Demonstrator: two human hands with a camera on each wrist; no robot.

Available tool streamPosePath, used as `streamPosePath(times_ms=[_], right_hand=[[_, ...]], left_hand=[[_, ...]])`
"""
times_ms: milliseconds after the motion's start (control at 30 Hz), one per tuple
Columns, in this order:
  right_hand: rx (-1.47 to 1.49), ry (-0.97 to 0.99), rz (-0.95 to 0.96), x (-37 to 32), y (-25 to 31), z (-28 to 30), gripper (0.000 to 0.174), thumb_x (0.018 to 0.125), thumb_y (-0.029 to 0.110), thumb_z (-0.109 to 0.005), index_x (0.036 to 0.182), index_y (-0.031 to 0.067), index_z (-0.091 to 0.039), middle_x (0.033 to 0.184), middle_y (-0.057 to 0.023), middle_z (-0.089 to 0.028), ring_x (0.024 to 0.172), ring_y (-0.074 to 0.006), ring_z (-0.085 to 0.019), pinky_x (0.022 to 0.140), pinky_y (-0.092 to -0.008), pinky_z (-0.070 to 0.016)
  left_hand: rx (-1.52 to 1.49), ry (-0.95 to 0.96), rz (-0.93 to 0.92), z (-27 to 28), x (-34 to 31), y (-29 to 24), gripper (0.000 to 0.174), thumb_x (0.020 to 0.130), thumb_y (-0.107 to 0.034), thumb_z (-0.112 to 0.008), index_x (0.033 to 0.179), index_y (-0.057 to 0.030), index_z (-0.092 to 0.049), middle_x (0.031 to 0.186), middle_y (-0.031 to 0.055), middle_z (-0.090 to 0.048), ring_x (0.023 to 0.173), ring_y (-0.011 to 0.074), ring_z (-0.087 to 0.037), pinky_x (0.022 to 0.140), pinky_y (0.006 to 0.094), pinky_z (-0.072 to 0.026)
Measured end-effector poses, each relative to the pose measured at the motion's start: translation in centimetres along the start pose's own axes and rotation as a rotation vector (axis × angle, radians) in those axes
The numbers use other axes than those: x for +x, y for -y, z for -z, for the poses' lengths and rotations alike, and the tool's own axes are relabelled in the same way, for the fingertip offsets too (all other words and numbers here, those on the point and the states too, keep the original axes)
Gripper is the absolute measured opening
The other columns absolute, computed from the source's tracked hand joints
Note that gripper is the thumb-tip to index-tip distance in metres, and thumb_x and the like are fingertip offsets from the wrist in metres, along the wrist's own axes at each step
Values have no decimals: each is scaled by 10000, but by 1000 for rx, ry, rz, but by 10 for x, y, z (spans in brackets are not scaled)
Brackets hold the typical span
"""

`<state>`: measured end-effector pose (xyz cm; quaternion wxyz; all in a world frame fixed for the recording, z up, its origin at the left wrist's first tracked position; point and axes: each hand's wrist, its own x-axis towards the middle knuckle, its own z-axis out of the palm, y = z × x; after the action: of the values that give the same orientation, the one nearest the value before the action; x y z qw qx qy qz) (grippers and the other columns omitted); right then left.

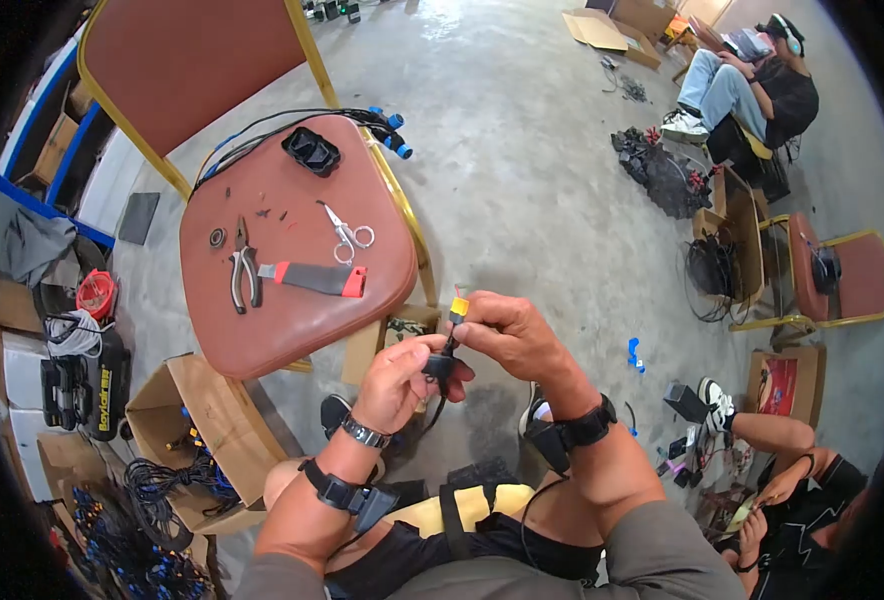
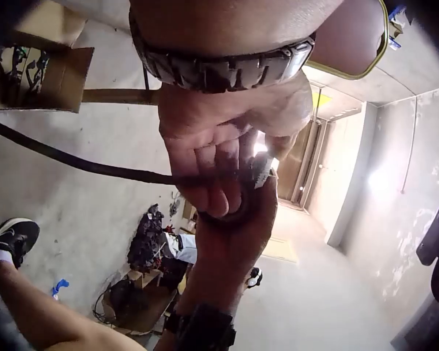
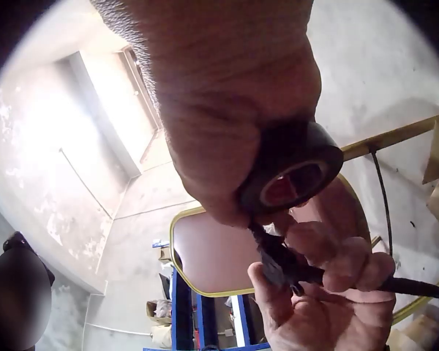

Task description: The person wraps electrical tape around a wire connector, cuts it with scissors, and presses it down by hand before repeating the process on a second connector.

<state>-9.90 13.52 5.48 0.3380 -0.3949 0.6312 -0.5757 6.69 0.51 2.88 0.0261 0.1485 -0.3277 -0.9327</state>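
Observation:
Both hands meet over the lap, close to the chair's front edge. My left hand point(image 1: 394, 380) holds a black cable point(image 2: 132, 174) between curled fingers and thumb, with a black lumpy fitting point(image 3: 278, 265) on it. My right hand point(image 1: 507, 335) has its thumb and fingertips at the cable's upper end, where a yellow-and-black connector point(image 1: 459, 308) sticks up with thin wires at its tip. In the right wrist view a roll of black tape point(image 3: 307, 150) is tucked in the right hand, just above the cable; the head view hides it behind the fingers.
On the red chair point(image 1: 292, 335) lie pliers point(image 1: 244, 270), scissors point(image 1: 345, 235), a grey-and-red handled tool point(image 1: 317, 278), a black plastic tray point(image 1: 312, 150) and cables with blue ends point(image 1: 394, 120). Cardboard boxes point(image 1: 202, 430) with cables stand left. Two other people sit at the right.

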Motion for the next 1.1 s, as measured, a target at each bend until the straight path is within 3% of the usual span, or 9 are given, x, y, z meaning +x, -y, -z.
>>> streamPosePath(times_ms=[100,200,267,367,467,700,767,1000,1100], right_hand=[[-35,18,10,1,6,3,129,883,108,-666,831,-7,-637,746,-45,-554,701,-128,-520,642,-304,-439],[-106,1,20,3,6,3,122,880,99,-652,853,-19,-639,774,-72,-589,720,-154,-558,666,-308,-462],[-155,-22,17,4,6,2,121,879,96,-643,865,-24,-640,786,-87,-603,728,-166,-574,677,-308,-471],[-207,-77,-53,5,3,-1,126,875,94,-628,876,-30,-648,785,-107,-610,713,-175,-584,669,-308,-479],[-203,-122,-46,8,-3,-2,136,869,99,-621,862,-31,-660,781,-120,-625,691,-193,-605,648,-323,-487],[-297,-185,-99,15,-7,-3,164,845,131,-631,864,-25,-677,789,-153,-640,696,-271,-643,643,-363,-507],[-322,-168,-141,17,-5,-2,166,842,137,-637,865,-22,-678,789,-157,-639,700,-279,-644,644,-368,-507],[-338,-138,-45,25,-6,3,155,833,139,-686,865,-12,-672,774,-154,-624,702,-278,-627,627,-361,-487],[-236,-142,-16,29,-9,10,147,835,121,-695,880,-17,-670,782,-145,-630,724,-269,-626,638,-348,-485]], left_hand=[[97,18,8,-3,1,-1,396,975,-285,-563,1209,34,-555,1004,229,-678,835,282,-682,761,380,-548],[338,21,3,2,6,2,353,930,-208,-661,1191,13,-573,985,145,-678,841,200,-668,755,322,-543],[346,-87,-67,-4,10,6,375,835,-106,-770,1150,-6,-593,903,49,-656,806,95,-618,719,247,-511],[621,-183,-243,-6,16,13,363,816,-146,-806,1074,6,-600,883,13,-646,738,61,-588,629,250,-494],[852,-276,-226,-12,22,11,420,731,-93,-859,1052,-23,-598,834,-30,-621,716,34,-524,618,235,-461],[1242,-347,-511,-16,41,12,377,723,-118,-853,989,-22,-602,716,81,-639,618,135,-593,580,285,-484],[1277,-385,-519,-15,47,14,302,760,-188,-818,928,-51,-608,758,145,-667,677,334,-662,566,377,-506],[1360,-355,-491,-7,63,19,239,783,-155,-793,940,-46,-649,756,140,-672,679,284,-675,596,359,-508],[1043,-278,-477,-5,70,15,278,784,-151,-798,990,-22,-663,744,107,-680,629,176,-644,583,324,-494]])
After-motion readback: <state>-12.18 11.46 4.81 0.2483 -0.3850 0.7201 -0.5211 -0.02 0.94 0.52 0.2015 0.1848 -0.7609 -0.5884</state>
